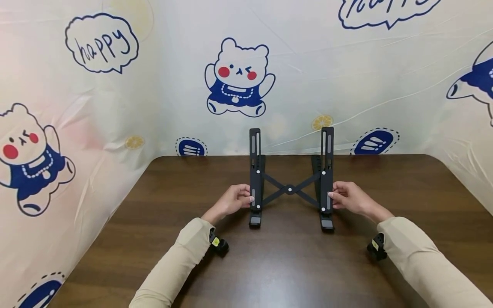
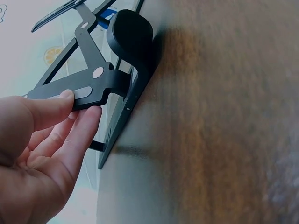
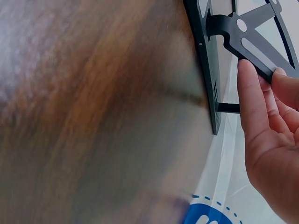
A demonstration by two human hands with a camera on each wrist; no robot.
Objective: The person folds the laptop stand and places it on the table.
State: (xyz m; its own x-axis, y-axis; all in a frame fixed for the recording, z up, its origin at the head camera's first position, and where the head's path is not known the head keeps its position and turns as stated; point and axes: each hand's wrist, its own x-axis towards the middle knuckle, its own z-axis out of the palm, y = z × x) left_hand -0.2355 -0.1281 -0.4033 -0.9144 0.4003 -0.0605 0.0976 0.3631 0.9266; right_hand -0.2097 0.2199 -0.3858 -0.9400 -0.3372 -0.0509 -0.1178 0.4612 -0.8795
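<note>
"Where is the stand (image 1: 290, 189)?"

"On the counter (image 1: 292, 273), near the far edge and between the two hands. Its base rails (image 2: 122, 119) are down on the wood, and its upper bars (image 1: 328, 182) slope up toward the back."

"Is it folded?"

"No, it is spread. The bars are well apart, and the crossed strips (image 1: 306, 181) between them meet at a round joint in the middle."

"What is the left hand (image 1: 236, 199) doing?"

"Pinching the outer edge of the bar on its side, close to the front. The thumb (image 2: 53, 111) presses near a grey strip (image 2: 83, 92) on top, with fingers underneath."

"And the right hand (image 1: 352, 198)?"

"Much the same on the other bar: thumb on one face, fingertips against the other, gripping the outer edge."

"Anything else around?"

"Each wrist wears a small black camera (image 1: 220, 244), just beside the cuff of a beige sleeve (image 1: 173, 261). Behind the counter hangs a pale sheet (image 1: 177, 85) printed with cartoon bears."
</note>
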